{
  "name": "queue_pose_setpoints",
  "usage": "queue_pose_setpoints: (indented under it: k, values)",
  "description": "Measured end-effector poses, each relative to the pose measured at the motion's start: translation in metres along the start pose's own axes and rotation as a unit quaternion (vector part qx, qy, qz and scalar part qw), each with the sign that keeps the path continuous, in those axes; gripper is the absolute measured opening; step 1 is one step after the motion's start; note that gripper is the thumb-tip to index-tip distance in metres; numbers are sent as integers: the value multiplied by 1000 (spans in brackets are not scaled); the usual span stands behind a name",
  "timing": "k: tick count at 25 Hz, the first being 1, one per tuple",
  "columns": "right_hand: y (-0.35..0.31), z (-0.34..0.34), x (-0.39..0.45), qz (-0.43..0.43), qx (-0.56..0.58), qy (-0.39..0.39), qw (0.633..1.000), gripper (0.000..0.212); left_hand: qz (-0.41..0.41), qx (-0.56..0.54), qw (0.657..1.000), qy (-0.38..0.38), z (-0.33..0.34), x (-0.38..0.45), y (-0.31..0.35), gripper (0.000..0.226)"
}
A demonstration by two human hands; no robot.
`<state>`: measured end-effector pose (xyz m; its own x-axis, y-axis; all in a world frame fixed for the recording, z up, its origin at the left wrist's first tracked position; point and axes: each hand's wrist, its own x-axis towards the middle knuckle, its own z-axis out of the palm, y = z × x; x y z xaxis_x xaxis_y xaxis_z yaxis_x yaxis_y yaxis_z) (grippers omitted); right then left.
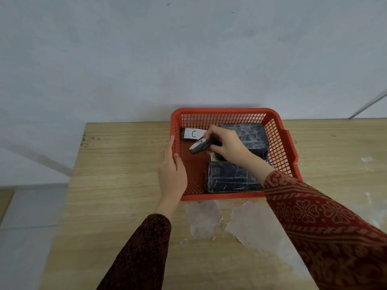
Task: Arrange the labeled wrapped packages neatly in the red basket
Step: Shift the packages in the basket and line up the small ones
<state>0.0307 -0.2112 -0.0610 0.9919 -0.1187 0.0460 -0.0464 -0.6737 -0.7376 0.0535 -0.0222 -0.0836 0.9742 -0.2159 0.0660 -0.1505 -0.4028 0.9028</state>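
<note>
A red plastic mesh basket (230, 114) sits on a light wooden table (117, 185), its far wall against a pale wall (146, 49). Both arms reach in from the near edge, wearing dark red patterned sleeves (326, 222).

The left hand (172, 174) rests on the basket's left wall, thumb inside the rim and fingers curled over the outside, gripping the edge.

The right hand (227, 146) is inside the basket, over its middle. Its fingers are closed around a small dark wrapped package (201, 145), held tilted just above the basket floor with its lower end pointing to the near left. A white label on this package carries a curved black mark; the letter cannot be read for certain.

In the far left corner lies another small dark package (191, 133) with a white label that reads "C" in black.

A large dark wrapped package (253, 137) lies along the far right side, partly hidden by the right hand. A second large dark wrapped package (230, 177) lies at the near right, against the near wall, with the right wrist crossing above it. Between these two, just below the right hand, a corner of a pale label (214, 156) shows what looks like an "A".

On the table just near the basket lie two pale patches (251, 225) where the surface looks peeled or torn.
</note>
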Motion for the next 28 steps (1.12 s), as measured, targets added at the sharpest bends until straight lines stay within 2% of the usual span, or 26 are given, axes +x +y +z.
queue_pose_setpoints:
  k: [3, 6, 8, 11, 12, 14, 16, 19, 22, 25, 26, 28]
  values:
    - [0, 3, 8, -49, -82, -34, 995, 20, 0, 1, 1000, 1, -1, 0, 2, 47]
    - [1, 4, 14, -67, -212, -166, 961, 25, 1, 4, 1000, -3, -1, -1, 2, 47]
    - [2, 3, 16, -58, -256, -249, 932, 25, 0, 7, 1000, -4, -1, -1, 2, 47]
    - [3, 4, 19, -38, -276, -292, 915, 15, -4, 8, 1000, -5, -1, 0, 1, 47]
    - [2, 4, 22, -26, -281, -301, 911, 16, -6, 8, 1000, -4, -1, 0, 2, 46]
    - [-6, 5, 29, 7, -305, -294, 906, 31, -7, 8, 1000, -2, -2, 0, 3, 46]
    - [-15, 6, 36, 48, -311, -243, 917, 48, -2, 5, 1000, 0, -2, -1, 4, 46]
    - [-26, 27, 36, 118, -315, -182, 924, 53, 1, 0, 1000, 1, -2, 0, 4, 47]
    - [-32, 45, 32, 173, -318, -196, 911, 58, -1, -6, 1000, -6, -3, -1, 3, 47]
    - [-35, 30, 42, 44, -324, -212, 921, 30, -2, -6, 1000, -4, -3, 0, 3, 47]
    - [-33, 21, 46, 0, -315, -252, 915, 36, -3, -7, 1000, -3, -2, -1, 3, 47]
    - [-30, 13, 44, -26, -324, -334, 885, 51, -2, -7, 1000, -3, -2, -1, 3, 47]
